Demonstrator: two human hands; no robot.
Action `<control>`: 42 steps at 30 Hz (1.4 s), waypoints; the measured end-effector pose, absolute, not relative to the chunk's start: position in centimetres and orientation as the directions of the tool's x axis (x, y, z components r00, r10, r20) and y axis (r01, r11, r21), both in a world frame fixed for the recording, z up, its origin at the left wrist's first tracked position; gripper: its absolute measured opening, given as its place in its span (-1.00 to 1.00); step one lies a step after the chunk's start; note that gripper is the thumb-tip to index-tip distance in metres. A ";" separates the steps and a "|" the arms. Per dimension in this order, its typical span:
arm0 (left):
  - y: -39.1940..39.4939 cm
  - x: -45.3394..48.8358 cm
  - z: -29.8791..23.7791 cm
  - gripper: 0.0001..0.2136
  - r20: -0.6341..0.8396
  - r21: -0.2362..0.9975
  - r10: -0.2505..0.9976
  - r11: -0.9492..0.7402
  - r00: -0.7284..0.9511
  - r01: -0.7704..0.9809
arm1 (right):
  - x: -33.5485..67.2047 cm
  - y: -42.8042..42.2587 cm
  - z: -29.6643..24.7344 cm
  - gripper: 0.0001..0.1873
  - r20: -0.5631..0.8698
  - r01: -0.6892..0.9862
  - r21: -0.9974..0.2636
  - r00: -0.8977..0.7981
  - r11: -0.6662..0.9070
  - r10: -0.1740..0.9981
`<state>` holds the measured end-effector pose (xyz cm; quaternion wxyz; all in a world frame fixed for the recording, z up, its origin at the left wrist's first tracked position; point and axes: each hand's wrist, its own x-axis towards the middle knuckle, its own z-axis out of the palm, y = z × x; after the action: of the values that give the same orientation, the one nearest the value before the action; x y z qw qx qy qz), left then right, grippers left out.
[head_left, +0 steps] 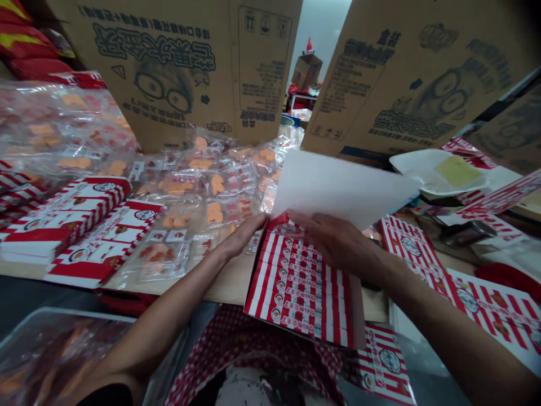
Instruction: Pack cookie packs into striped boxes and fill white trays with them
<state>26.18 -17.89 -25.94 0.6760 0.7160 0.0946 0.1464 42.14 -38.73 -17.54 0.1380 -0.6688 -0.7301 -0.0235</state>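
A red-and-white striped carton [302, 287] lies on the table edge in front of me, its white lid flap [338, 186] raised at the far side. My left hand [245, 234] rests flat against the carton's far left corner, fingers stretched out. My right hand [338, 239] lies over the carton's far end just under the flap, fingers extended and pressing on it. Neither hand grips anything that I can make out.
Clear bags of orange snacks [203, 192] cover the table's middle. Stacks of flat striped cartons [76, 225] lie at the left, more [486, 293] at the right. Large printed cardboard boxes [177, 67] stand behind. A white tray [439, 172] sits at the right.
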 end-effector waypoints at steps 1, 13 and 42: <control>-17.8 25.8 -25.8 -0.57 0.102 0.990 0.287 -0.125 0.953 -0.068 | 41.8 -38.9 -17.6 -0.33 0.241 0.984 -0.134 -0.084 0.119 0.967; -18.1 24.4 -25.9 -0.52 0.096 0.985 0.109 -0.154 0.989 -0.079 | 41.7 -36.6 -15.1 -0.35 -0.006 0.985 -0.114 -0.135 0.133 0.991; -22.3 28.0 -25.0 -0.68 -0.134 0.921 0.563 0.374 0.816 -0.107 | 41.6 -47.9 -20.7 -0.32 0.433 0.954 -0.069 0.293 -0.293 0.853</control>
<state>28.01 -22.33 -24.96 0.7993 0.5187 0.2197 0.2094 41.60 -47.85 -20.75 0.1593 -0.7881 -0.5730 -0.1586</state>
